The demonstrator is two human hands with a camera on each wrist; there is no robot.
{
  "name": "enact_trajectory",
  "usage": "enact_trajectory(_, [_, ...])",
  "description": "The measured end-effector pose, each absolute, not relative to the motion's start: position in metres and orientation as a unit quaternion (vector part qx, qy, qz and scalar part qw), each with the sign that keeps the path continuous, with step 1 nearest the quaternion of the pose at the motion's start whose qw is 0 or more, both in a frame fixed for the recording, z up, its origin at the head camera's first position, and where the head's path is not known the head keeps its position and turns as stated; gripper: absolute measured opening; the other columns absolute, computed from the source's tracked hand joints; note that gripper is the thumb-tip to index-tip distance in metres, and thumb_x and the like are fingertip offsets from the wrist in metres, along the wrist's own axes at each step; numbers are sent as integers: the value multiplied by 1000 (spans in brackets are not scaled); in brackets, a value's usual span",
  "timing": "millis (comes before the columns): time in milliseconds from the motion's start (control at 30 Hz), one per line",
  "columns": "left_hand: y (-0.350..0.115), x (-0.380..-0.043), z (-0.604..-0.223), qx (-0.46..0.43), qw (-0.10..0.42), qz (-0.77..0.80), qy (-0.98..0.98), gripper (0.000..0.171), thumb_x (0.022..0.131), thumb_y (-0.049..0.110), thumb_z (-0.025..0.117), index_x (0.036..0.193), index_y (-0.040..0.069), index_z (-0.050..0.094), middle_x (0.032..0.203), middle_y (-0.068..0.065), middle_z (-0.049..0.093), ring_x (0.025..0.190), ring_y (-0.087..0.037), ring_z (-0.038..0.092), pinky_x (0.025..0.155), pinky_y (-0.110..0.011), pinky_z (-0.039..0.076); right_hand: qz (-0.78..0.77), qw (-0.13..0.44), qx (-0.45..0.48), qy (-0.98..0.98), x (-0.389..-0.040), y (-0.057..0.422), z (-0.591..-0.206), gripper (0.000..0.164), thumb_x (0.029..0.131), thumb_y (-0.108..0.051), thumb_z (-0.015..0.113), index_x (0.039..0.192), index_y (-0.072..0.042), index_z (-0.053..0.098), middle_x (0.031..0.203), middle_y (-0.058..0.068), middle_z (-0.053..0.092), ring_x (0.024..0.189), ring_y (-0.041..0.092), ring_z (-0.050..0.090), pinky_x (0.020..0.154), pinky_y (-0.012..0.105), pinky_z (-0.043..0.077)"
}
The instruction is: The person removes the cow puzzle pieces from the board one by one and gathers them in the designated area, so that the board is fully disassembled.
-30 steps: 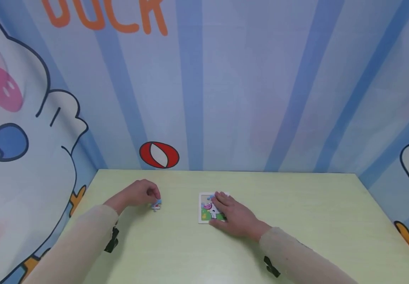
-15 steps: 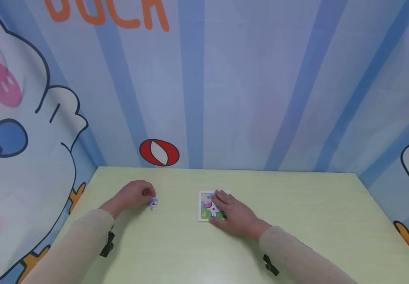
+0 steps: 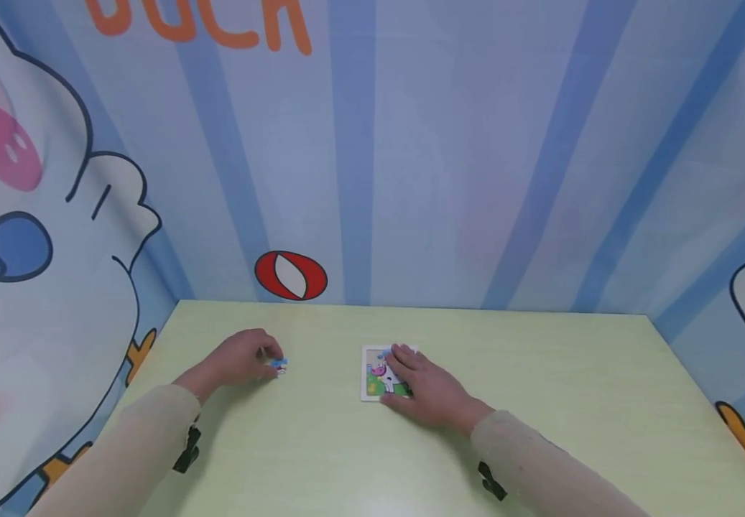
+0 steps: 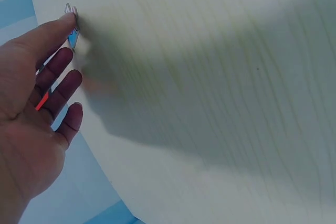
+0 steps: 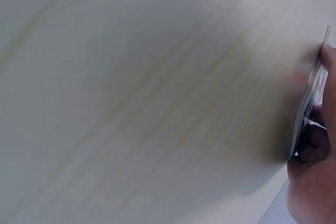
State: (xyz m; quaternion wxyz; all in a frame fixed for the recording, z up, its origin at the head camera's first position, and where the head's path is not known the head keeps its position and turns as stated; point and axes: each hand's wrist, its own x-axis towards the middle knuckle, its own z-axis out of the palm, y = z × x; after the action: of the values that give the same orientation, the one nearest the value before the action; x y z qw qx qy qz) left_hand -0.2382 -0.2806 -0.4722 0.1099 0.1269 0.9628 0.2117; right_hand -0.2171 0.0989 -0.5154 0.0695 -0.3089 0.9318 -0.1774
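Observation:
My left hand [image 3: 241, 358] is at the left part of the table and pinches a small jigsaw piece [image 3: 279, 368] between thumb and index finger. In the left wrist view the thumb covers much of that jigsaw piece [image 4: 73, 37], with a blue part showing; the other fingers are loosely bent. Right of it lies a white-framed jigsaw puzzle [image 3: 381, 384] with a cow on green ground. A dull beige area shows at its upper left. My right hand [image 3: 427, 388] rests on the puzzle's right side, fingers extended, covering that part. The right wrist view shows the puzzle [image 5: 307, 103] edge-on.
A pale yellow wooden table [image 3: 572, 402] bears everything. Behind it hangs a blue striped backdrop [image 3: 437, 158] with printed cartoon figures. Side panels [image 3: 55, 309] stand close along the table's left and right edges.
My left hand has shifted slightly left with the jigsaw piece, which has turned in the fingers. The right hand stays on the puzzle. The head view has tilted a little.

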Motion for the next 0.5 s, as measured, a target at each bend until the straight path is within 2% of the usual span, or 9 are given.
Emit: enact_trajectory(500, [-278,-242,-469,129,110,203,964,25,87,16,90,107,11,78,102,-1,70,95,-21,61,92,-45,57,-179,69,-305,933,-218,101,-518,81,105,-56,61,166,-9,36,175,12,26,162,34,24,128,48,25])
